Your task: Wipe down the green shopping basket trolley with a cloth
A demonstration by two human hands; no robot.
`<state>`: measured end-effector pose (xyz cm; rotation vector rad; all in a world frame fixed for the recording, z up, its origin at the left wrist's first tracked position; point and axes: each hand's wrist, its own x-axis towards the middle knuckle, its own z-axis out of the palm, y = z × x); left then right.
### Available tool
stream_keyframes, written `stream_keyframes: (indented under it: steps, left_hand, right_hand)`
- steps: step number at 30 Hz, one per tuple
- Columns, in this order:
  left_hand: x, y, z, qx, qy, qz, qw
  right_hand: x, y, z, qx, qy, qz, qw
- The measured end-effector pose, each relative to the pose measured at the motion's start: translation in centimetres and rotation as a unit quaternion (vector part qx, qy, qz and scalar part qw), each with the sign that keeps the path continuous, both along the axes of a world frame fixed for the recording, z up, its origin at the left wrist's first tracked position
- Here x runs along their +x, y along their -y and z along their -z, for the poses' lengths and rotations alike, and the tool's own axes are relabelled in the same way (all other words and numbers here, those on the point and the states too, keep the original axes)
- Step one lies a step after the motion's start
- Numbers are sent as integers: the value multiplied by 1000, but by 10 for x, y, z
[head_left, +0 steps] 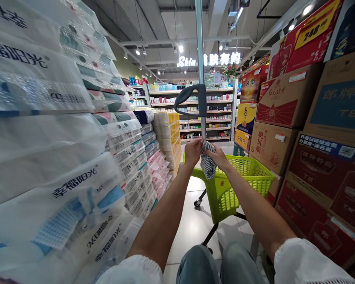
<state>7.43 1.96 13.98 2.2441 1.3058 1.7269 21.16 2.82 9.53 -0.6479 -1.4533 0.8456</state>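
A grey-and-white striped cloth (208, 162) hangs bunched against the lower part of a metal pole (200, 47). My left hand (193, 152) is closed at the pole's left side, its fingertips pinching the cloth's upper edge. From the right, my right hand (220, 157) grips the same cloth, fingers partly hidden in its folds. Above both hands, a dark grey loop handle (190, 101) is fixed to the pole. The pole rises from a lime-green shopping cart (217, 201), whose slotted basket extends to the right behind my right forearm.
Stacked white tissue packs (73, 189) line the left side of the aisle. Cardboard drink cartons (276, 148) are piled high on the right. Shelves of small products (207, 103) stand at the back. My bent knees (198, 264) are close to the cart above a pale tiled floor (183, 232).
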Motion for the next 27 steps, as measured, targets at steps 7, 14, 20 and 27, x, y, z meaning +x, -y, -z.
stream_keyframes:
  steps: [7, 14, 20, 27]
  left_hand:
    - [-7, -7, -3, -76, 60, 49, 994]
    - [-12, -7, -14, -76, 0, 66, 995]
    - [-15, 0, -17, -20, -74, 37, 996]
    - [-17, -16, -43, -82, 71, 196, 975]
  right_hand:
    - [0, 14, 40, -47, 47, -47, 997]
    - [-2, 6, -3, -14, 1, -1, 1000]
    - [-5, 6, -7, 1, 2, 7, 1000]
    - [7, 16, 9, -69, 89, -38, 993]
